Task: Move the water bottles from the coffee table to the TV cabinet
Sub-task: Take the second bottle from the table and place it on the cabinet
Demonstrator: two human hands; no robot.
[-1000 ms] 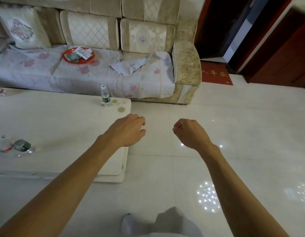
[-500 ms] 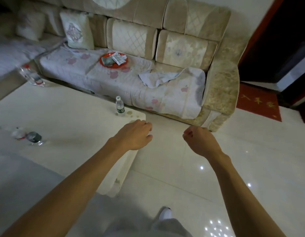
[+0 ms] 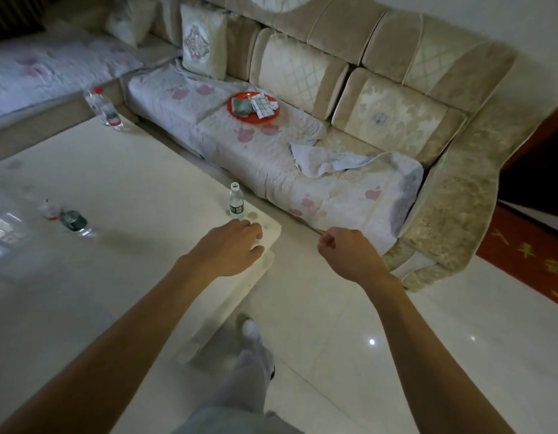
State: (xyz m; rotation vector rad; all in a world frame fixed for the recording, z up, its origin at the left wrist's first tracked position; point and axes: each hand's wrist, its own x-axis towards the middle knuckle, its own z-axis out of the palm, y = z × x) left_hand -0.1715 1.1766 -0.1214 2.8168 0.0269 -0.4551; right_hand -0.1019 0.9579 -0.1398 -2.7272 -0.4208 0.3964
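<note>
Head view looks down on a glossy white rectangular coffee table [image 3: 121,189] that fills the left of the scene, with a beige fabric sofa [image 3: 396,126] along its far side. Three clear plastic water bottles are on the table. A small one with a green label and white cap [image 3: 236,200] stands upright at the table's far right corner. A second bottle with a dark label [image 3: 71,220] lies on its side near the left part of the tabletop. A third, with a red cap [image 3: 104,108], stands at the far left corner, well apart from the others. The left hand [image 3: 229,247] hovers over the right corner of the table, just near of the upright green-label bottle, fingers curled loosely and holding nothing. The right hand [image 3: 349,253] hangs over the pale tiled floor [image 3: 443,339] beside the table, closed in a loose fist, empty. A round red plate [image 3: 253,107] carrying folded cloths rests on the sofa seat.
</note>
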